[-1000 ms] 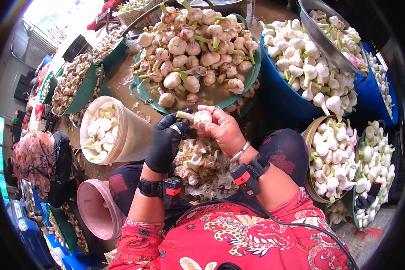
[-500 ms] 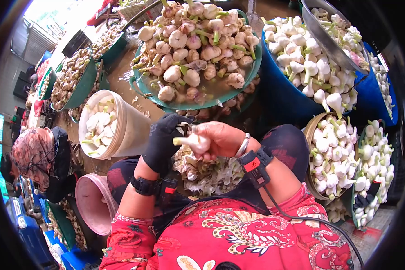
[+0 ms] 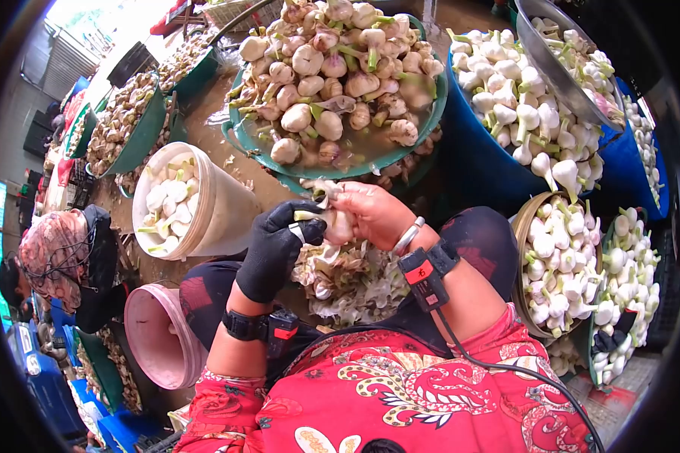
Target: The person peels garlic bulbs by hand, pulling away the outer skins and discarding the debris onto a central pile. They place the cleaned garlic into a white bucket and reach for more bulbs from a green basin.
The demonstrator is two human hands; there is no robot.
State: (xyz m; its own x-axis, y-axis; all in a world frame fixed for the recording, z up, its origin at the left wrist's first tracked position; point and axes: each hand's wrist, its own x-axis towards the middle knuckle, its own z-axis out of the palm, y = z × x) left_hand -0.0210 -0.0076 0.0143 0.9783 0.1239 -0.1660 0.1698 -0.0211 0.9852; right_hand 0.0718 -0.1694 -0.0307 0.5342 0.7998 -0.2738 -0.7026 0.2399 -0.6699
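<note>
My left hand (image 3: 276, 245), in a black glove with a pale band round one finger, is closed on a garlic bulb (image 3: 339, 226) whose short green stem points left. My bare right hand (image 3: 378, 215) is at the bulb's right side. Its thumb and forefinger pinch a loose pale strip of garlic skin (image 3: 323, 187) above the bulb. Below both hands, between my knees, lies a heap of peeled-off garlic skins (image 3: 355, 291).
Ahead stands a green tub (image 3: 238, 143) of unpeeled garlic in murky water. To the left are a white bucket (image 3: 227, 204) of peeled bulbs and a pink bucket (image 3: 159, 332). A blue barrel (image 3: 472, 151) and a basket (image 3: 523, 226) of white bulbs stand right. Someone's head (image 3: 57, 253) is at left.
My left hand has turned and closed round the bulb, near its stem. My right hand has shifted up and now pulls at a strip of skin. The view has moved slightly.
</note>
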